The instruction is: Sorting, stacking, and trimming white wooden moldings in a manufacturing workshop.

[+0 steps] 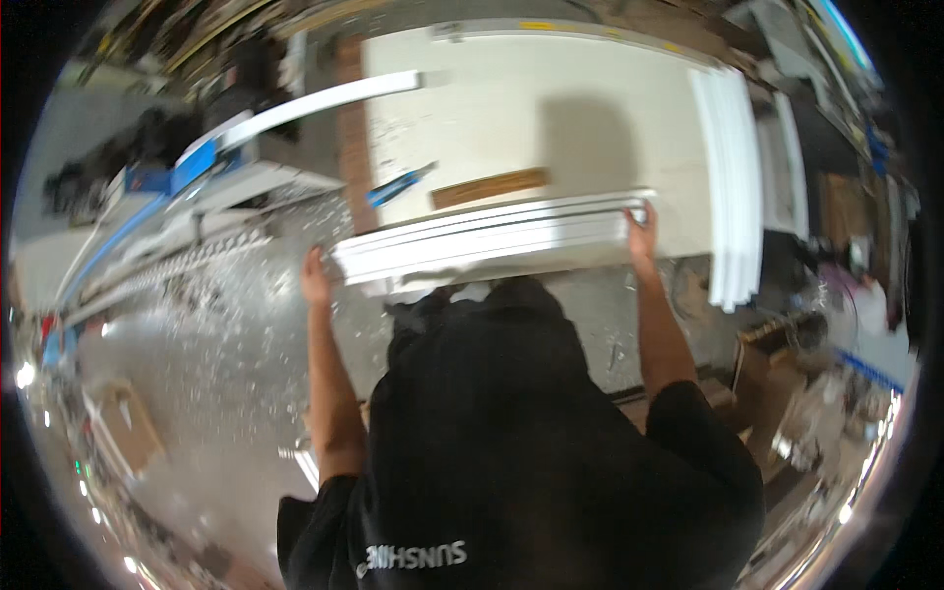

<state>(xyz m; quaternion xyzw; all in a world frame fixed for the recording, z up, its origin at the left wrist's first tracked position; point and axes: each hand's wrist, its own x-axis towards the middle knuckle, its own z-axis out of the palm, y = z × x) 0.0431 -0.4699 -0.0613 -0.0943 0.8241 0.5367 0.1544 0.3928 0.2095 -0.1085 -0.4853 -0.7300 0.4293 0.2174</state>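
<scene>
A bundle of long white strips [482,238] with dark lines between them lies crosswise in front of me, along the near edge of the pale worktable [472,108]. My left hand [316,277] is at its left end, fingers closed and partly blurred. At the right end my right hand [641,234] grips the strips with thumb and fingers. Just beyond the bundle rests a flat brown wooden piece [489,188]. Left of that lies a blue-handled cutter knife [397,186].
More long white strips [730,187] lie along the table's right side. A metal rail [570,35] runs along the far edge. At left, a white bar [320,105] reaches over the table corner from a blue-trimmed machine [197,167]. Scraps litter the floor [221,354]; a cardboard box [126,425] stands there.
</scene>
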